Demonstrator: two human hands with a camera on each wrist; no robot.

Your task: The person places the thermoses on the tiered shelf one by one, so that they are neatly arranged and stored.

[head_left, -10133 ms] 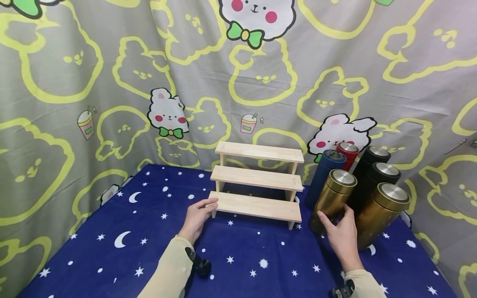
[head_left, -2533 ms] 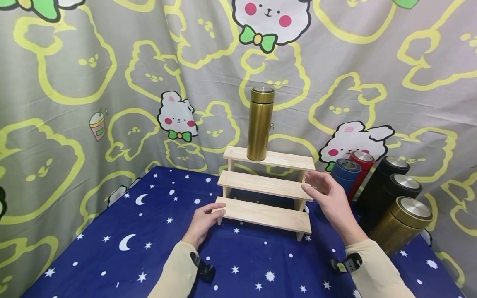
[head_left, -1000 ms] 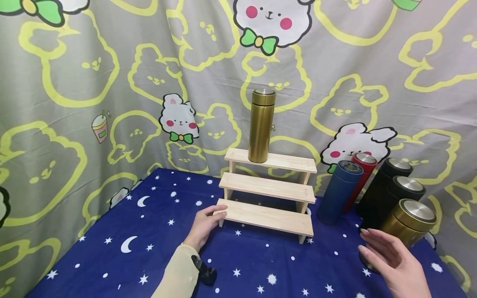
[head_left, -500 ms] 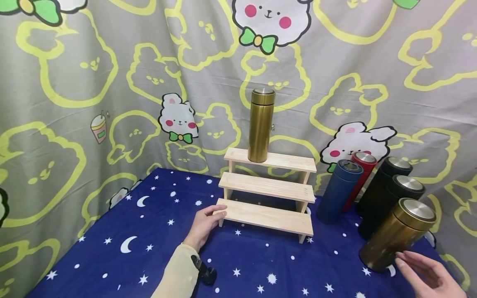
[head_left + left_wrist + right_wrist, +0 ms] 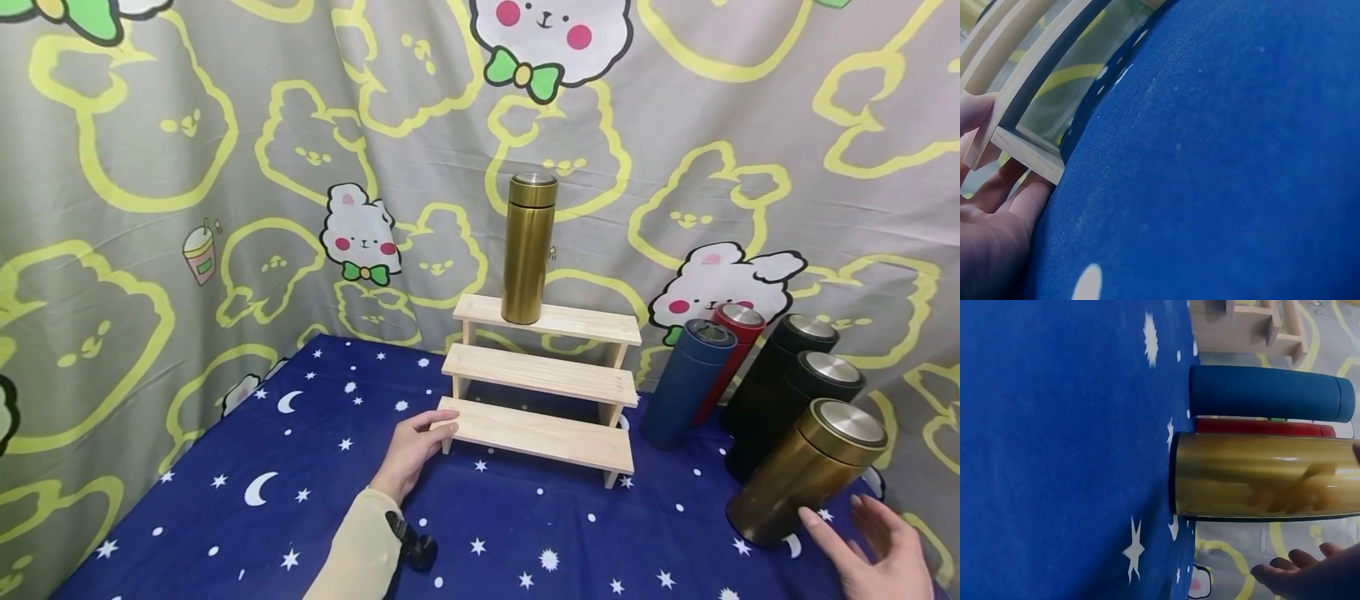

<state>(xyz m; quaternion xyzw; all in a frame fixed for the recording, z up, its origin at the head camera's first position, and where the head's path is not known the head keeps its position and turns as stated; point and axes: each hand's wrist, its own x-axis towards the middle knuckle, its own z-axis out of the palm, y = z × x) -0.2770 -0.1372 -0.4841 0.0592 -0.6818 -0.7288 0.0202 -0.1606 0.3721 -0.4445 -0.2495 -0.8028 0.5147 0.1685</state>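
A three-tier wooden step shelf (image 5: 536, 429) stands mid-table, a slim gold thermos (image 5: 527, 258) upright on its top step. My left hand (image 5: 412, 450) grips the left end of the bottom step; in the left wrist view the thumb lies on the board, with fingers (image 5: 1007, 187) below it. At the right, my right hand (image 5: 877, 546) is spread beside a wider gold thermos (image 5: 795, 483), thumb at its front. In the right wrist view fingers (image 5: 1291, 565) stand apart from this thermos; whether the thumb touches it, I cannot tell.
Behind the wider gold thermos stand two black thermoses (image 5: 772, 417), a blue thermos (image 5: 686, 387) and a red thermos (image 5: 727, 367), close together. A dark blue cloth (image 5: 300, 533) with stars and moons covers the table. A patterned curtain (image 5: 420, 150) hangs behind.
The slim gold thermos went from the right-hand group onto the top step. My right hand left the shelf and came to the wider gold thermos's right side. My left hand kept its grip.
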